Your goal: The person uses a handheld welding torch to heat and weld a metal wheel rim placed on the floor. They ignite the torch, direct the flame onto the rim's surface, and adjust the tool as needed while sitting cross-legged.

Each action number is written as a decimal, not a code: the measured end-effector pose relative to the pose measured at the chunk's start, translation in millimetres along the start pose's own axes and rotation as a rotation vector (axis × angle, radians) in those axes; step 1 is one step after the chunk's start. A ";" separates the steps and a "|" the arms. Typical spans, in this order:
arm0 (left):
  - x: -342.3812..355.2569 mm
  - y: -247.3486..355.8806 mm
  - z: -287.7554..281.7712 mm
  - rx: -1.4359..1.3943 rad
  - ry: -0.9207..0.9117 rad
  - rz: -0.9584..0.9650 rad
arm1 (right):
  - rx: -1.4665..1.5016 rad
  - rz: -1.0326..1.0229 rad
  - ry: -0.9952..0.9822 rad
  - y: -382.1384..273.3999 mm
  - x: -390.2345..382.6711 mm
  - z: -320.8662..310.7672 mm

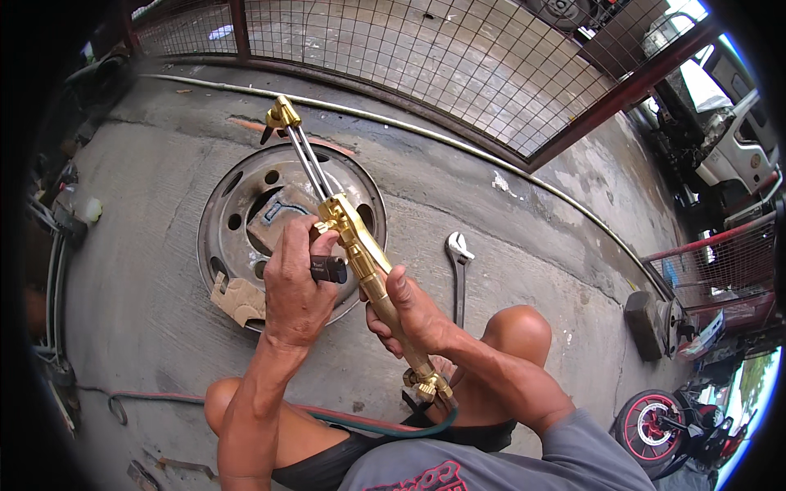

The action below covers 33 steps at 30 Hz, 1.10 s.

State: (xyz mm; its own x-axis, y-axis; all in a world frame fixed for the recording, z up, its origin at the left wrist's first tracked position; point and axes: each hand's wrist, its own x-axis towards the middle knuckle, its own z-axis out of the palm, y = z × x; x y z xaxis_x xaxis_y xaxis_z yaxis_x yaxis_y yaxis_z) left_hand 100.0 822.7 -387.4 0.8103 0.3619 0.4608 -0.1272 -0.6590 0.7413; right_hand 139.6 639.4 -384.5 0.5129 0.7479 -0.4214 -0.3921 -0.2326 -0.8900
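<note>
A brass cutting torch (368,282) slants across the middle, its head up and to the left, its valve end near my lap. My right hand (422,315) is wrapped round its handle. My left hand (296,286) is closed round what looks like a black lighter (329,269); its thumb and forefinger touch the small brass valve knob (324,226) on the torch's side. Beneath the torch lies a steel wheel rim (214,233), with a metal block (286,204) at its centre and a torn piece of cardboard (239,301) on its near left edge.
An adjustable wrench (459,278) lies on the concrete right of the rim. Red and green hoses (368,422) run from the torch across my lap to the left. A mesh fence (393,61) and pale pipe (483,151) stretch behind. A motorcycle wheel (651,427) stands at lower right.
</note>
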 end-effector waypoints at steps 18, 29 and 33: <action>-83.5 54.0 -7.1 -0.468 -0.848 -0.424 | 0.487 -0.077 0.165 -31.1 -15.3 -4.2; -58.1 141.7 -70.6 -0.539 -0.758 -0.640 | 0.602 0.014 0.136 -107.3 -51.2 -2.8; -83.2 194.9 -125.7 -0.553 -0.502 -0.636 | 0.598 0.142 0.120 -166.9 -86.0 60.4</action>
State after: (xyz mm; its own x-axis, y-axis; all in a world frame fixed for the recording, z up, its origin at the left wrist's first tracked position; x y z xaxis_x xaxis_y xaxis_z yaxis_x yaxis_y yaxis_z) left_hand -64.1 747.0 -220.0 0.9534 0.1353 -0.2698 0.2709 0.0102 0.9625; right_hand 114.8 651.5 -189.2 0.4930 0.6523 -0.5758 -0.8043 0.0893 -0.5875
